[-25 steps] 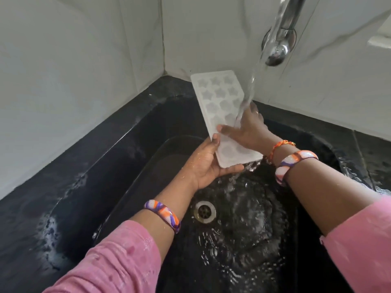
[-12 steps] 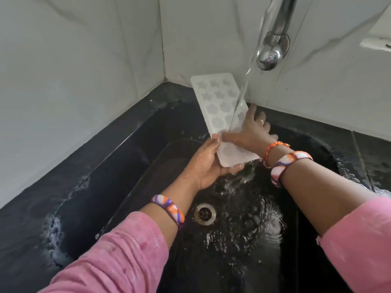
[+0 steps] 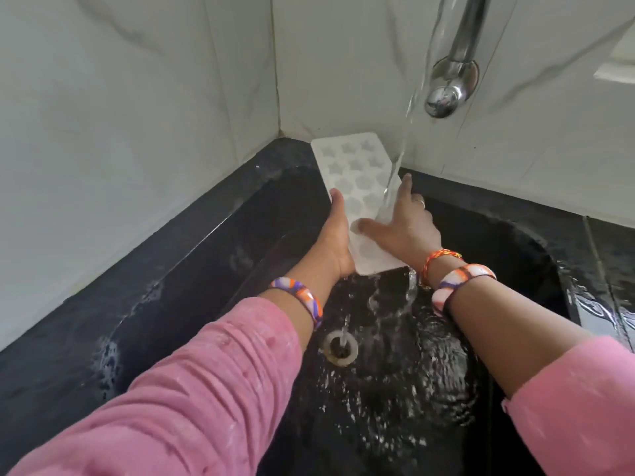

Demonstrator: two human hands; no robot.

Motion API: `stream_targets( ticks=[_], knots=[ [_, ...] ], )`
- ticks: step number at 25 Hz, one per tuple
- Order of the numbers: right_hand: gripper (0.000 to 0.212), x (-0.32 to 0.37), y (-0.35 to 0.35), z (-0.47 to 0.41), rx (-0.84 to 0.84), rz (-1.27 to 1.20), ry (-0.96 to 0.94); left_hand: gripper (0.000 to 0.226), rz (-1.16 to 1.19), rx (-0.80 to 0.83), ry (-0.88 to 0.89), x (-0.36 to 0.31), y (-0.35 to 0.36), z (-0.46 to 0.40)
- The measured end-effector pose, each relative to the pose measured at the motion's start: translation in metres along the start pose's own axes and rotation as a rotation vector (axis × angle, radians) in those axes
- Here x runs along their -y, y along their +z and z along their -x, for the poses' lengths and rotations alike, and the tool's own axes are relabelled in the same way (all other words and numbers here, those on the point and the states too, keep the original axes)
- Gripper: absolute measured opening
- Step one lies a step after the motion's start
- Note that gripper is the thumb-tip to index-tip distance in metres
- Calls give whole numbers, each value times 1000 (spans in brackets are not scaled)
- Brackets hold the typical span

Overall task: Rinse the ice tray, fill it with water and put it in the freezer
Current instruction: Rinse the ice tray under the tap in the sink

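A white ice tray with star and flower shaped cells is tilted over the black sink, its far end raised toward the wall corner. My left hand grips its left edge and near end. My right hand lies on the tray's right side, thumb across the cells and fingers around the edge. A stream of water from the chrome tap strikes the tray beside my right hand and runs off the near end into the sink.
The sink's drain sits below the tray, with water rippling over the basin floor. White marble wall tiles close in the left and back. A wet black counter borders the sink on the right.
My left hand slid up the tray's left edge. My right hand's fingers spread and its thumb moved across the cells. The tray stays tilted under the running water.
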State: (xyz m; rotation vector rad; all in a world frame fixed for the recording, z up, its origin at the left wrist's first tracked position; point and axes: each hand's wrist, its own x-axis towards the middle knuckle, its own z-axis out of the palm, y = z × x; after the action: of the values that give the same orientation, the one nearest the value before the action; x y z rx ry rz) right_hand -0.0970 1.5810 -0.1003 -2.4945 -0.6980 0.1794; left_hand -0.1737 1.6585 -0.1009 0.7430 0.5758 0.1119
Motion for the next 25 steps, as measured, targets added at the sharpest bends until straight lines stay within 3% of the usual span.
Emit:
stream_targets(
  ticks=[2,5,10,14,16,18,19,21,23,25],
  knots=[
    [119,-6,-9,-2,90,-31,-45,78,-28,-138,-26,1,7,-13],
    [116,-17,-21,-6,293,74,-104,87,32,-221,-4,2,4,-27],
    [103,-1,-13,8,147,348,-115,93,69,-280,50,14,4,-26],
    [102,-5,-13,9,390,360,-49,123,-3,-328,73,25,-18,-55],
    [110,-3,-22,1,391,373,-101,117,26,-315,70,29,-23,-65],
    [116,7,-31,-12,342,97,-115,96,98,-309,55,27,-16,-54],
    [111,13,-35,-22,281,-214,-61,85,138,-306,52,28,-11,-46],
    [87,25,-46,-41,23,-845,127,60,144,-348,88,34,-9,-40],
    [66,39,-62,-56,-204,-1172,253,49,161,-305,65,43,-12,-44],
    [42,49,-74,-69,-267,-1389,240,53,187,-251,7,49,-11,-44]
  ],
)
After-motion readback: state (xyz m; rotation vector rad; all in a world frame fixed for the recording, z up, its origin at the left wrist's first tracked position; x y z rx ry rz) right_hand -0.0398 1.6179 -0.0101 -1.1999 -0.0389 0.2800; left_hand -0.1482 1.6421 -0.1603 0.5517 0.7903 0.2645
